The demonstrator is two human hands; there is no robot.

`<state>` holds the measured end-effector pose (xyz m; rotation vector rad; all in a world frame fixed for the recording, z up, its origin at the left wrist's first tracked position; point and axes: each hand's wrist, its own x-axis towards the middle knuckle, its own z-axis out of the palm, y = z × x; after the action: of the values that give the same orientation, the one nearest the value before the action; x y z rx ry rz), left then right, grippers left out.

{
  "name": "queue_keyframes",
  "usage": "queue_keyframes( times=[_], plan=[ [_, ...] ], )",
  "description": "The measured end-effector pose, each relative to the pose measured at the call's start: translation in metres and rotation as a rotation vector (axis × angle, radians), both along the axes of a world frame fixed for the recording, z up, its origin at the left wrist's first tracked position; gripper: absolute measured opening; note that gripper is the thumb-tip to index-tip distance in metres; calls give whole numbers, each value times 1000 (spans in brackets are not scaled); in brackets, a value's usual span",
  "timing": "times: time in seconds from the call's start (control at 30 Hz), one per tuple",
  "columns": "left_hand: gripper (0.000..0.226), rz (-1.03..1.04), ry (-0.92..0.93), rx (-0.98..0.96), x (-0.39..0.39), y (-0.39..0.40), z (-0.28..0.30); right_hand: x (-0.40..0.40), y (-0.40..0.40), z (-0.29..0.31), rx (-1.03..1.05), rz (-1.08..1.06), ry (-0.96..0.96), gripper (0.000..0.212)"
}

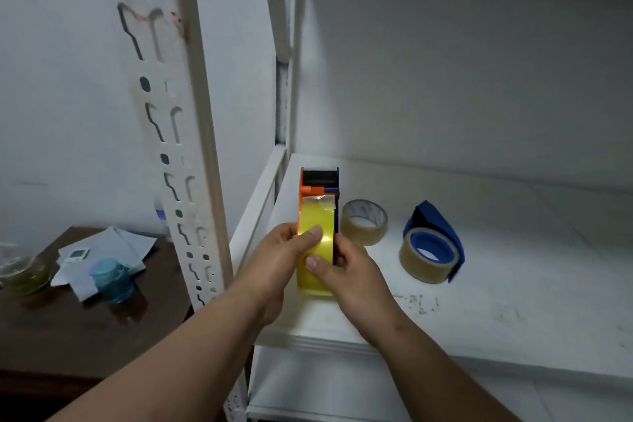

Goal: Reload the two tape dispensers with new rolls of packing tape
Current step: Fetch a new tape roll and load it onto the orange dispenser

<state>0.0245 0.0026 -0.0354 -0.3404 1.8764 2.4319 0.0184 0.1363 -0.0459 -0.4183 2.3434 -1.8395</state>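
Tape first: the glossy yellow packing-tape roll (315,250) sits in the orange-and-blue plastic dispenser (319,188), clamped between your left hand (279,265) and right hand (346,271), thumbs curled on its face over the white shelf (513,301). Likely light, stiff, slick film; grip the dispenser's side plates, avoid the far cutter end. Blue dispenser (433,243) and loose tan roll (365,222) lie right of your fingers.

White metal shelf (513,284), scuffed at front. Directly on it: brownish packing tape roll (364,222) just beyond right hand (342,271); blue tape dispenser (433,247), loaded, further right.
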Motion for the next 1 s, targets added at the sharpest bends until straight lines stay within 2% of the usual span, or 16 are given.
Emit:
queue_keyframes(
  times=[0.13, 0.27, 0.3, 0.4, 0.43, 0.67, 0.83, 0.9, 1.0],
  plan=[
    [41, -22, -56, -7, -3, 10, 5, 1, 10, -3, -67, -11, -34, 36],
    [79, -36, -55, 83, -10, 18, 8, -5, 16, -7, -128, -7, -74, 43],
    [79, -33, -65, 126, -12, 20, 8, -7, 17, -6, -133, 0, -84, 43],
    [50, -92, -70, 209, -17, 24, 12, -11, 23, -7, -126, 33, -88, 40],
    [47, -106, -74, 243, -18, 25, 13, -12, 24, -7, -122, 41, -90, 40],
    [57, -81, -91, 307, -24, 35, 13, -17, 40, 2, -96, 101, -117, 32],
    [75, -82, -113, 276, -28, 39, 13, -21, 42, 0, -121, 74, -187, 32],
    [80, -53, -110, 298, -29, 41, 11, -22, 43, 0, -136, 73, -211, 26],
    [64, -17, -97, 327, -34, 41, 7, -26, 45, 2, -190, 81, -264, 23]
  ],
)
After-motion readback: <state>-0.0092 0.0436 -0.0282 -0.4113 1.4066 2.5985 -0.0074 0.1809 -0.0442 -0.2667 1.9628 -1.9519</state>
